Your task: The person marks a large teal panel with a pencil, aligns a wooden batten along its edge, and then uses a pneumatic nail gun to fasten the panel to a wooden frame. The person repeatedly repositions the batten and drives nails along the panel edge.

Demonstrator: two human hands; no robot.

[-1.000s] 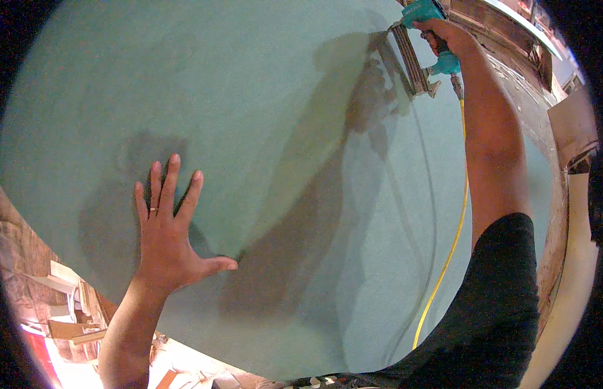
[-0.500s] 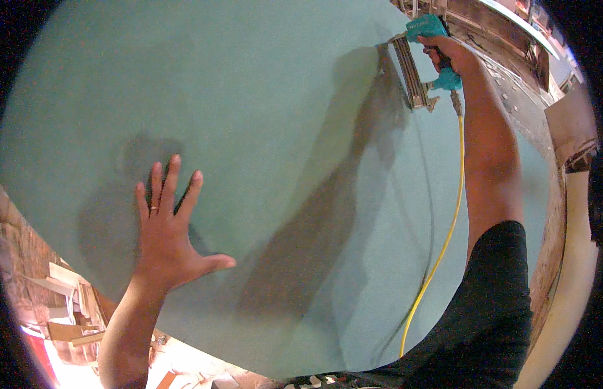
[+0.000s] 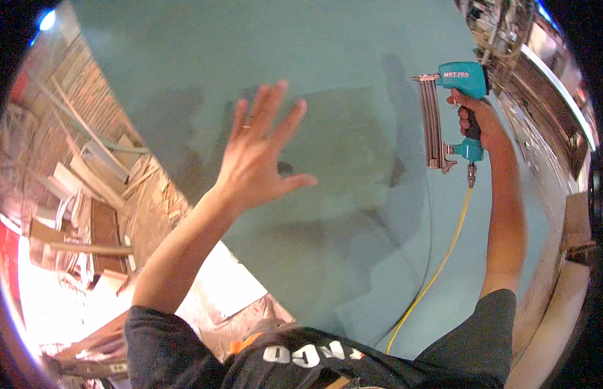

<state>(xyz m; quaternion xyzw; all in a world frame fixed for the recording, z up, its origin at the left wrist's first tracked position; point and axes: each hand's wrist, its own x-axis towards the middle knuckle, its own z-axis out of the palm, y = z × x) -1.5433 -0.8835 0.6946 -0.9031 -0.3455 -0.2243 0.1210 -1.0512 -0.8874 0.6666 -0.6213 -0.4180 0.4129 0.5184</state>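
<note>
A large pale green panel (image 3: 353, 58) fills most of the view. My left hand (image 3: 259, 152) is spread open with fingers apart, raised just above the panel's middle, a ring on one finger; its shadow falls on the surface. My right hand (image 3: 473, 120) grips the black handle of a teal pneumatic nail gun (image 3: 454, 110) at the panel's right side, its long metal magazine pointing down the panel. A yellow air hose (image 3: 437, 272) runs from the gun's base back toward my body.
Wood offcuts and boards (image 3: 81, 194) lie scattered on the floor at left, beside a brick wall (image 3: 61, 91). A white sheet (image 3: 227, 285) lies near the panel's lower edge. A metal frame and bench (image 3: 548, 104) run along the right.
My head has shifted, so the panel now sits further right and the floor shows at left. My left hand has lifted off the panel. The nail gun has come down away from the top edge.
</note>
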